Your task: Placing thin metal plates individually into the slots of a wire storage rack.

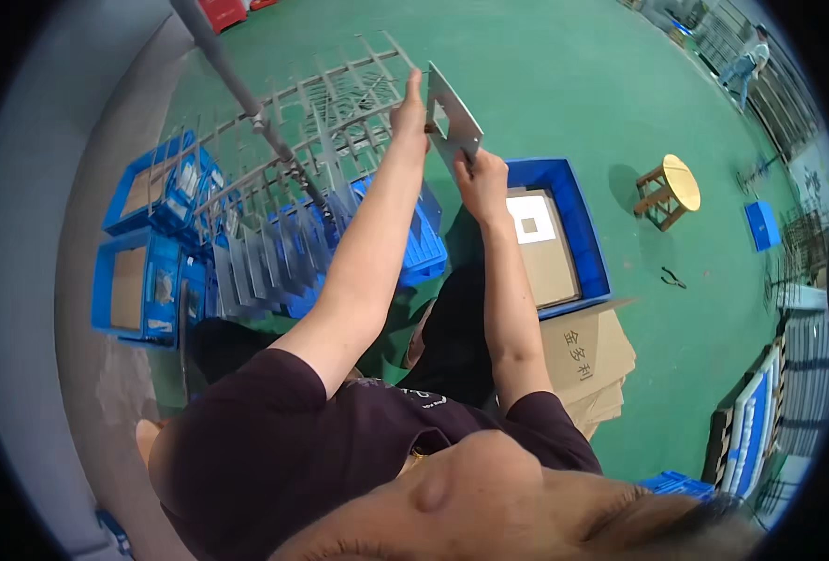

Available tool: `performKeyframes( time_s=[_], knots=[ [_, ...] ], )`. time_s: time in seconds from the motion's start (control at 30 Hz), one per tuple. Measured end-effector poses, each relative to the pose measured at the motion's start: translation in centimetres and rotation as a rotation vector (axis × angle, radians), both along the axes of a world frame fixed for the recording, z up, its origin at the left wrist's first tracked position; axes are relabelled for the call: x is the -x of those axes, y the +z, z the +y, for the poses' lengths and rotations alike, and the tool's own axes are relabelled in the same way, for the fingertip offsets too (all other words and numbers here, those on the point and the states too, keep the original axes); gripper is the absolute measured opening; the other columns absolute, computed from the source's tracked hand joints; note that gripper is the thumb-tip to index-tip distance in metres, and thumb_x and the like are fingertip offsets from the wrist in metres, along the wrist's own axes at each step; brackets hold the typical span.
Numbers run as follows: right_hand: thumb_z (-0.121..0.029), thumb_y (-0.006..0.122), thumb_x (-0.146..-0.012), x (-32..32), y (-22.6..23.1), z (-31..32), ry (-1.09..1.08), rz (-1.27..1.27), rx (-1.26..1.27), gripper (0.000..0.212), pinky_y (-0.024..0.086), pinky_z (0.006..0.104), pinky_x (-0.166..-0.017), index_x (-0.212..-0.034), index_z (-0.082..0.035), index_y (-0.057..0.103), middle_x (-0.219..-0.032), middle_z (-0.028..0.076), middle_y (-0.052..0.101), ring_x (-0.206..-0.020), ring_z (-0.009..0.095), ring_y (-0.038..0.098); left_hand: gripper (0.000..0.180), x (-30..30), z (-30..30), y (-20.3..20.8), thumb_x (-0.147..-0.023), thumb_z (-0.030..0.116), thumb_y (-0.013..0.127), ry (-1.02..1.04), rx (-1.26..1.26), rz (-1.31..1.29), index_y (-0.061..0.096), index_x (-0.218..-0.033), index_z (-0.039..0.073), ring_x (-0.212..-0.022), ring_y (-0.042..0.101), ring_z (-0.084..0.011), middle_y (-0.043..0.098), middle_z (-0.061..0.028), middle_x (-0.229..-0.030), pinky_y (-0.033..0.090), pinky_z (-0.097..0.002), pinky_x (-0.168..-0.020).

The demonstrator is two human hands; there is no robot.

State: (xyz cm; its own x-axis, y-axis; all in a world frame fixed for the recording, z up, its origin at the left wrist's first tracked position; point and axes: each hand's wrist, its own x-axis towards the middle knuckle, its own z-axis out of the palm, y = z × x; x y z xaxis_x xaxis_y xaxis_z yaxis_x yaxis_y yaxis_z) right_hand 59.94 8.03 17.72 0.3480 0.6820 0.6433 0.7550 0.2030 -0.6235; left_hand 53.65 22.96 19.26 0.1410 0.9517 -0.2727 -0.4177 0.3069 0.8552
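Note:
Out in front of me, a flat grey metal plate [454, 101] with a cut-out is tilted nearly edge-on. My left hand [411, 114] is closed on its left side, with the thumb pointing up. The plate's lower corner is gripped by my right hand [482, 183], fingers bent round the edge. Left of both hands stands a metal hanging rack [288, 93] with many prongs. Several similar plates [274, 262] hang from its near side. Below my right hand, a blue crate [594, 238] holds cardboard and a white square plate [540, 209] with a square hole.
Blue crates [106, 280] with cardboard are stacked at the left, by the wall. Flattened cardboard [587, 351] lies beside the right crate. A wooden stool [681, 182] and pliers [673, 278] are farther right on the green floor. Another person [746, 65] bends at the far right.

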Motion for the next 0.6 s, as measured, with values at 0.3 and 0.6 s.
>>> performKeyframes(
  time_s=[0.3,0.6],
  knots=[
    [-0.013,0.057,-0.078,-2.6,-0.4,-1.5,-0.143,-0.005,0.04,0.017,0.039,0.0386,-0.05,-0.074,0.003,0.057,-0.061,0.019,0.056,-0.049,0.035,0.047,0.083,-3.8,-2.8,1.7,-0.062,0.07,0.061,-0.098,0.048,0.076,0.057,-0.109,0.002,-0.085,0.055,-0.0254,0.056,-0.014,-0.103,0.046,-0.0367,-0.065],
    [-0.013,0.057,-0.077,-3.8,0.0,-2.3,-0.192,-0.003,0.01,0.017,0.039,0.0396,-0.05,-0.074,0.004,0.057,-0.061,0.019,0.056,-0.049,0.035,0.047,0.08,-6.2,-2.7,0.8,-0.064,0.065,0.065,0.012,-0.014,0.081,0.056,-0.101,-0.004,-0.078,0.055,-0.0231,0.055,-0.0137,-0.095,0.047,-0.0331,-0.062]
  ],
)
